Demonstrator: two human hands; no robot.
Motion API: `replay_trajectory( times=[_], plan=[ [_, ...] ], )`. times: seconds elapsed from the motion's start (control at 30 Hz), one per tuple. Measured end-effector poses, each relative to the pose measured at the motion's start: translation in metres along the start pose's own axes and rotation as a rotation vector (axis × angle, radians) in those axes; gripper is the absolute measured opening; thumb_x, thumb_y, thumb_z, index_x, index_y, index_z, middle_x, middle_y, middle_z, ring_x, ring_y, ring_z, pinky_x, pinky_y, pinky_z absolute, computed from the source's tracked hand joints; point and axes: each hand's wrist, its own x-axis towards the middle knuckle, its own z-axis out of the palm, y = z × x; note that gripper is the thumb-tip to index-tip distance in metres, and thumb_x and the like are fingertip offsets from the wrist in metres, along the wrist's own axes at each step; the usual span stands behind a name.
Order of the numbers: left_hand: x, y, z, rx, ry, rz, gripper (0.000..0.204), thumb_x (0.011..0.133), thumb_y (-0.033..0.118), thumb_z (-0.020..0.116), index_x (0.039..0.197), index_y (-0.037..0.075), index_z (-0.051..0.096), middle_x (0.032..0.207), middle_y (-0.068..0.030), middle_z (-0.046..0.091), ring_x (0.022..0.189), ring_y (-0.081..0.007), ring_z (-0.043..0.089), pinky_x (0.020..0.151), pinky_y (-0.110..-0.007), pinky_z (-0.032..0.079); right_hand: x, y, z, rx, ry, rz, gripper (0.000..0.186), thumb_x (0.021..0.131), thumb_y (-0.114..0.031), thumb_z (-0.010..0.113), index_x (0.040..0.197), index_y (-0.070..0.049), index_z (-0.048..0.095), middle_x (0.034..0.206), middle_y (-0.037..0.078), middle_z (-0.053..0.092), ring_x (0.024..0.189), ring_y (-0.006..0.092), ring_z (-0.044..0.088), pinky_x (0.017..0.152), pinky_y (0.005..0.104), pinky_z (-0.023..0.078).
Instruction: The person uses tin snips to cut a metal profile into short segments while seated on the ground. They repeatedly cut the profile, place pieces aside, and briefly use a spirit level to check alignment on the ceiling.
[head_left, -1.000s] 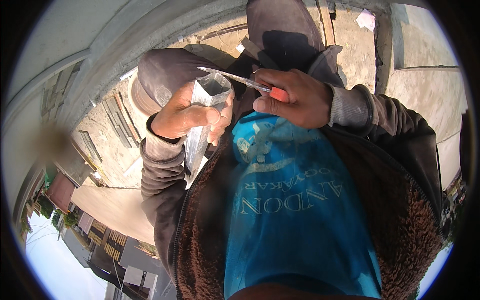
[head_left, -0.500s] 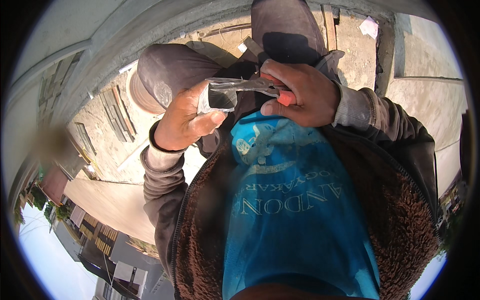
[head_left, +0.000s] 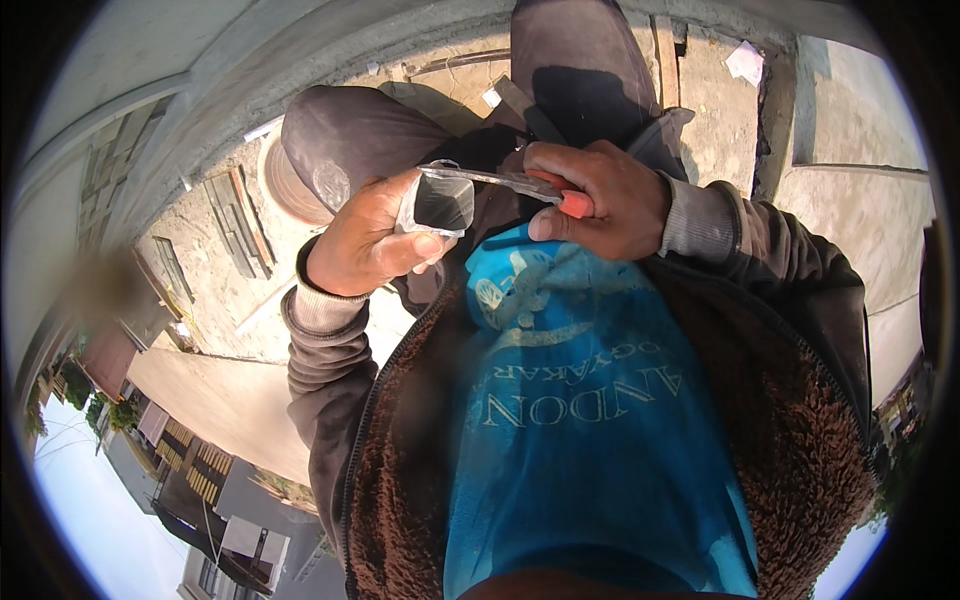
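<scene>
My left hand (head_left: 362, 238) is closed round a short square metal tube (head_left: 443, 204), its hollow end facing up and its rim uneven. The tube's lower part is hidden by my fingers. In my right hand (head_left: 622, 202) are tin snips (head_left: 574, 204) with red-orange handles, gripped with the thumb on the near side. Their thin grey blades stretch leftward and lie along the tube's far rim. Whether the blades pinch the metal cannot be made out. Both hands are held close together above my lap.
My bent knees (head_left: 585, 70) in dark trousers frame the work. On the pale ground beyond lie a round brown dish-like thing (head_left: 285, 185), several dark strips (head_left: 238, 222) and a pinkish paper scrap (head_left: 744, 63). A concrete ledge (head_left: 330, 70) curves along the far left.
The tube's open end has tipped so that more of its inside shows. The snips have turned, their blades now looking thinner and lying along the far rim. Both hands keep their hold.
</scene>
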Motion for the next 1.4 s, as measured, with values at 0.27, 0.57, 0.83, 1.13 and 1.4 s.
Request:
replay_trajectory(
  times=[0.27, 0.57, 0.83, 1.13, 1.4],
  plan=[
    [0.011, -0.007, -0.016, -0.474, -0.022, 0.089, 0.057, 0.094, 0.051, 0.063, 0.110, -0.003, 0.055, 0.078, -0.0111, 0.059, 0.060, -0.0165, 0.062, 0.055, -0.029, 0.056, 0.020, 0.021, -0.027, 0.346, 0.313, 0.196, 0.049, 0.099, -0.055, 0.061, 0.093, -0.006, 0.057, 0.068, 0.004, 0.059, 0.055, 0.0166, 0.059, 0.053, 0.0299, 0.045],
    [0.027, 0.035, -0.019, -0.585, 0.310, 0.199, 0.052, 0.099, 0.046, 0.055, 0.113, -0.004, 0.056, 0.081, -0.0092, 0.059, 0.061, -0.0160, 0.063, 0.061, -0.033, 0.062, 0.032, 0.015, -0.004, 0.731, 0.314, 0.311, 0.034, 0.097, -0.041, 0.068, 0.093, -0.007, 0.060, 0.079, 0.002, 0.060, 0.068, 0.0091, 0.059, 0.061, 0.0231, 0.046],
    [0.022, 0.060, -0.003, -0.277, 0.436, 0.202, 0.039, 0.102, 0.040, 0.056, 0.117, 0.004, 0.049, 0.084, -0.0041, 0.054, 0.061, -0.0112, 0.057, 0.051, -0.025, 0.048, 0.046, -0.014, -0.038, -0.633, 0.785, -0.289, 0.057, 0.076, -0.044, 0.084, 0.111, -0.005, 0.061, 0.090, 0.009, 0.062, 0.081, 0.0312, 0.061, 0.072, 0.0403, 0.045],
    [0.033, 0.054, 0.012, -0.255, 0.409, 0.165, 0.039, 0.103, 0.037, 0.058, 0.118, 0.003, 0.045, 0.084, -0.0042, 0.055, 0.065, -0.0115, 0.057, 0.055, -0.026, 0.050, 0.058, -0.022, -0.041, -0.970, 0.750, -0.228, 0.049, 0.076, -0.046, 0.081, 0.108, -0.013, 0.063, 0.092, 0.002, 0.058, 0.084, 0.0233, 0.059, 0.070, 0.0396, 0.040],
    [0.035, 0.029, -0.004, -0.229, 0.350, 0.112, 0.043, 0.102, 0.037, 0.062, 0.126, 0.006, 0.046, 0.092, -0.0042, 0.053, 0.067, -0.0113, 0.058, 0.051, -0.024, 0.049, 0.067, -0.011, -0.034, -0.898, 0.686, -0.237, 0.053, 0.078, -0.047, 0.082, 0.102, -0.006, 0.060, 0.087, 0.009, 0.060, 0.079, 0.0339, 0.064, 0.064, 0.0424, 0.047]
  ],
)
